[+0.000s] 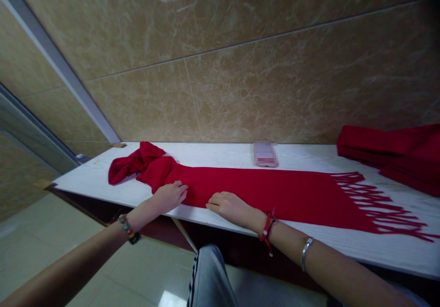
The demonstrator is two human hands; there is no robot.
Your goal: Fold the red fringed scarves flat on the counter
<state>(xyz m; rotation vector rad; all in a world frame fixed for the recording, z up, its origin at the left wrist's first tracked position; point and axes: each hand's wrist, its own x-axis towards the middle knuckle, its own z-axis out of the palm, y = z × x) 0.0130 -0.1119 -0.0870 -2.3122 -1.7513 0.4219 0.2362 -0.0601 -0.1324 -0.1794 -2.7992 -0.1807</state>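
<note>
A red scarf (261, 188) lies lengthwise along the white tabletop, its right part spread flat and its left part bunched in loose folds. The fringe (381, 201) fans out at the right end. My left hand (170, 197), with a ring on it, rests on the cloth where the flat part meets the folds, its fingers loosely bent and apart. Near the front edge of the scarf lies my right hand (227, 206), palm down with fingers stretched over the fabric. Both thumbs are mostly hidden.
A pile of folded red cloth (388, 151) sits at the table's right end. Against the marbled wall (261, 87) lies a phone-like object (265, 155), blurred out. The white tabletop (213, 153) has its front edge just before my knee (211, 275).
</note>
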